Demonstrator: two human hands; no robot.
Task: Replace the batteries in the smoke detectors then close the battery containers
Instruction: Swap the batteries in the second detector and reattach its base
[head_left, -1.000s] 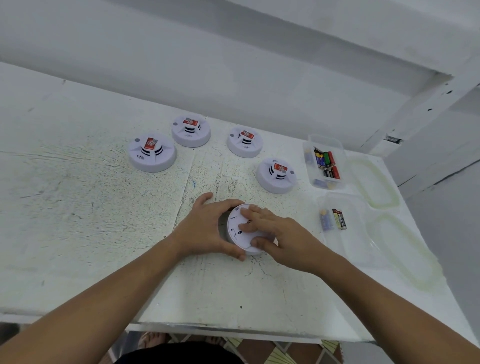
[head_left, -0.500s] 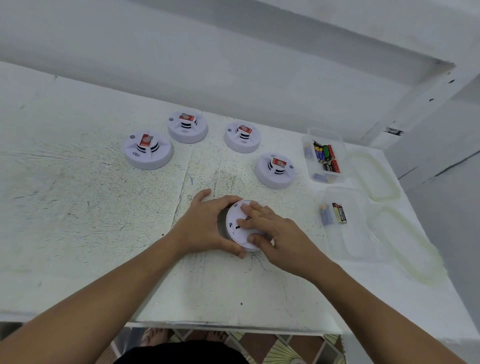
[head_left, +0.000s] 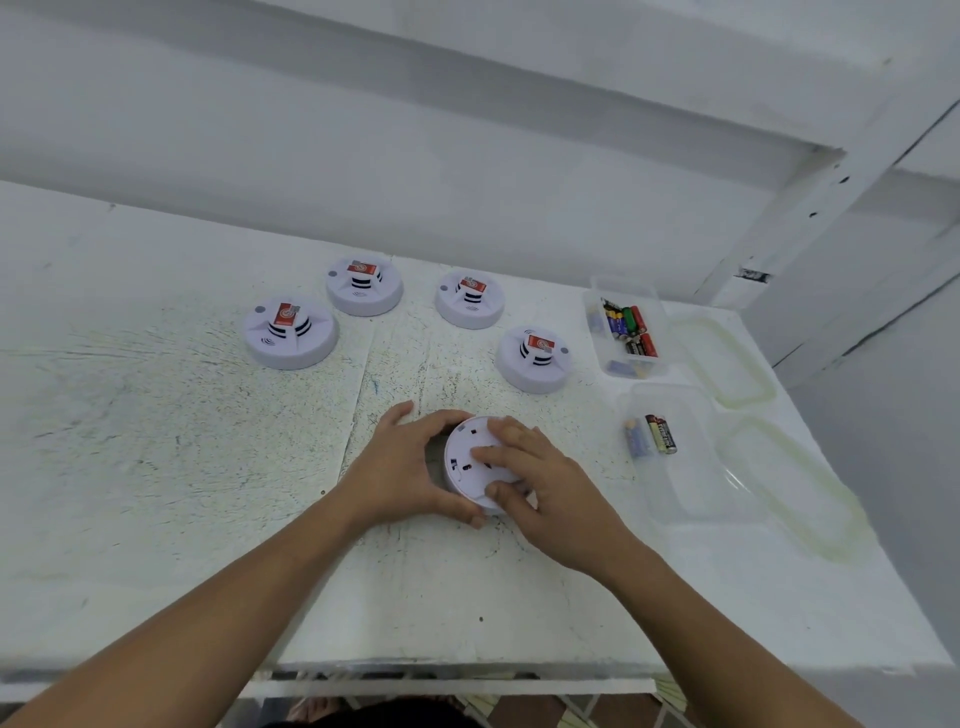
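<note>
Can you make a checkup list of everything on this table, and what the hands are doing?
Surface: white table, scratched and speckled.
Job's things: four smoke detectors face up; fifth smoke detector, flat back showing; far container holding batteries; near container holding two batteries; two lids off, right of the containers.
Clutter: nothing seen.
Grips: left hand holds the fifth detector's side; right hand grips its back, thumb at its rim.
Cables: nothing seen.
Surroundings: white wall behind.
</note>
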